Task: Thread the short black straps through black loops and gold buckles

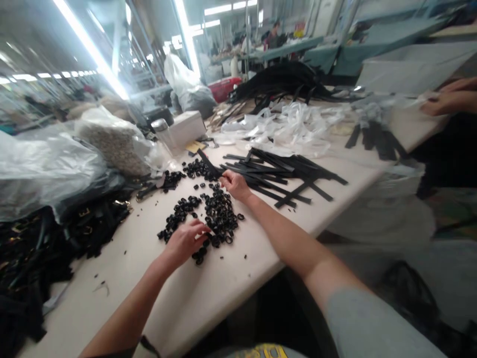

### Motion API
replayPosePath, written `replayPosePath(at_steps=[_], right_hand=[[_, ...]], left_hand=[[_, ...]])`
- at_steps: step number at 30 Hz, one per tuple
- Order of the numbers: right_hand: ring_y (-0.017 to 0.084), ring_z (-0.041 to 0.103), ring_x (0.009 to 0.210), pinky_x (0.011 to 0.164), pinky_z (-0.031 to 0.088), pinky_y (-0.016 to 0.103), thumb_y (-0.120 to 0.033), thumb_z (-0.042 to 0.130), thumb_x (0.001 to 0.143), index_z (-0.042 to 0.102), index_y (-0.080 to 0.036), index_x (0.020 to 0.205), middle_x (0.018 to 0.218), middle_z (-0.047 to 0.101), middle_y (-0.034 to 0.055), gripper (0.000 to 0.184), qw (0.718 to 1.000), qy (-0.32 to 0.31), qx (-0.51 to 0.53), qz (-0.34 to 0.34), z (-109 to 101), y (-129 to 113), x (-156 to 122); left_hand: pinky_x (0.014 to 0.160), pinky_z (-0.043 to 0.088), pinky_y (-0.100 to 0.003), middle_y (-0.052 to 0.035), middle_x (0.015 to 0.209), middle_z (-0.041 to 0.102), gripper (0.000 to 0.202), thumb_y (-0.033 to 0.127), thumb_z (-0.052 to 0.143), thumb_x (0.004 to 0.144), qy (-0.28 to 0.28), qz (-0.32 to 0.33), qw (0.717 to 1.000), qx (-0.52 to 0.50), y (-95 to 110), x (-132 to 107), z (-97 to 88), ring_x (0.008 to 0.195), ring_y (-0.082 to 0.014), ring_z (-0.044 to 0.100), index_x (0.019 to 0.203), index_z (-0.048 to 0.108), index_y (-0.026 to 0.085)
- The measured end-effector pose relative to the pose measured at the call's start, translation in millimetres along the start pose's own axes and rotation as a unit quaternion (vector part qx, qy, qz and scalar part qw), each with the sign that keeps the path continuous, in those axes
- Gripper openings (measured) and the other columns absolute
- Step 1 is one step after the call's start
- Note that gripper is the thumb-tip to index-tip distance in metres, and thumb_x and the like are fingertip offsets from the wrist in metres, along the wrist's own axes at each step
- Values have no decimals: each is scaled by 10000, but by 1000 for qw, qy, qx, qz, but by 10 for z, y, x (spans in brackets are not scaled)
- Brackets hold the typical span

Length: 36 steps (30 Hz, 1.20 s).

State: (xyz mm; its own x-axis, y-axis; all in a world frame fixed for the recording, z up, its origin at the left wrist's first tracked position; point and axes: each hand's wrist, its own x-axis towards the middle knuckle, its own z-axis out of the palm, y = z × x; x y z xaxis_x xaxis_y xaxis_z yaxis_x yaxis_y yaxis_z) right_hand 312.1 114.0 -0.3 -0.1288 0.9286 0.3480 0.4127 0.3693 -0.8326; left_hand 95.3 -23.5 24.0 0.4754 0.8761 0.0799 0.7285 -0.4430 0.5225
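Note:
A heap of small black rings (pixel 218 211) lies spread on the pale table (pixel 231 278). My left hand (pixel 186 241) rests on the near edge of the heap, fingers curled in a pinch on the rings. My right hand (pixel 234 184) reaches further out, fingers closed at the near end of a black strap from the pile of flat black straps (pixel 283 174). What sits inside either pinch is too small to make out.
Clear plastic bags (pixel 48 164) and a dark pile of buckled straps (pixel 55 233) crowd the left. White ribbon (pixel 286 127) and more black straps (pixel 283 82) lie at the back. Another person's hands (pixel 450 99) work at the far right. The table edge runs diagonally near me.

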Motion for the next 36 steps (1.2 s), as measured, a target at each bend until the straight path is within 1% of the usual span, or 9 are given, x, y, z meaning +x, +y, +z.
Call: replayPosePath(at_steps=[3,5,9,12,16,19,24,29,36], right_hand=[[101,555,551,588,380,213,-275,542,873,606,-174,795,646,667,-10,143,1000,-15,-22,-8,23,4,-22],[98,560,552,583,378,213,-275,545,873,604,-176,786,656,674,-9,145,999,-17,-22,-18,42,3,-27],[87,557,506,533,388,205,-295,548,872,589,-172,794,667,681,-5,152,998,-48,35,-7,70,-63,-86],[78,546,452,472,404,195,-315,532,881,576,-166,822,677,679,-3,167,987,-101,125,6,117,-119,-150],[81,552,448,443,420,190,-332,539,878,562,-161,819,659,664,-2,181,972,-144,185,1,206,-150,-207],[82,565,460,453,432,192,-331,542,877,571,-158,830,669,669,2,181,969,-164,186,-1,257,-155,-232],[77,571,465,479,428,189,-308,554,878,595,-159,837,648,670,-13,159,972,-181,147,-5,297,-162,-260],[75,568,458,475,426,183,-255,561,865,590,-160,800,609,650,-25,118,971,-192,142,-1,286,-177,-262],[85,571,467,470,419,185,-252,549,862,600,-157,782,593,633,-26,135,963,-228,143,-33,201,-174,-239]], left_hand=[[668,452,-280,-43,860,668,169,155,600,742,-34,5,998,46,34,78,-18,693,-171,615,824,704,259],[647,441,-277,-26,797,652,155,126,617,700,-17,-1,999,34,-16,149,-21,665,-164,598,778,676,245],[546,426,-253,3,634,596,94,225,703,673,99,-64,976,-183,-151,337,0,562,-144,550,695,612,215],[546,458,-247,-25,668,639,259,374,768,645,184,-145,889,-394,-210,482,55,583,-147,596,723,618,179],[638,506,-245,-62,807,686,391,409,836,551,281,-210,765,-540,-254,612,165,708,-158,663,751,627,146],[700,512,-243,-32,783,676,383,376,849,535,328,-210,718,-577,-282,669,232,702,-128,655,751,628,150],[723,506,-233,11,734,645,303,358,811,608,344,-186,709,-587,-293,711,291,667,-90,620,754,624,169],[715,503,-217,26,731,629,311,336,832,575,347,-187,694,-603,-252,709,340,663,-78,609,743,626,175],[716,514,-240,-5,840,674,384,330,838,579,347,-166,740,-551,-215,668,321,671,-87,624,884,662,175]])
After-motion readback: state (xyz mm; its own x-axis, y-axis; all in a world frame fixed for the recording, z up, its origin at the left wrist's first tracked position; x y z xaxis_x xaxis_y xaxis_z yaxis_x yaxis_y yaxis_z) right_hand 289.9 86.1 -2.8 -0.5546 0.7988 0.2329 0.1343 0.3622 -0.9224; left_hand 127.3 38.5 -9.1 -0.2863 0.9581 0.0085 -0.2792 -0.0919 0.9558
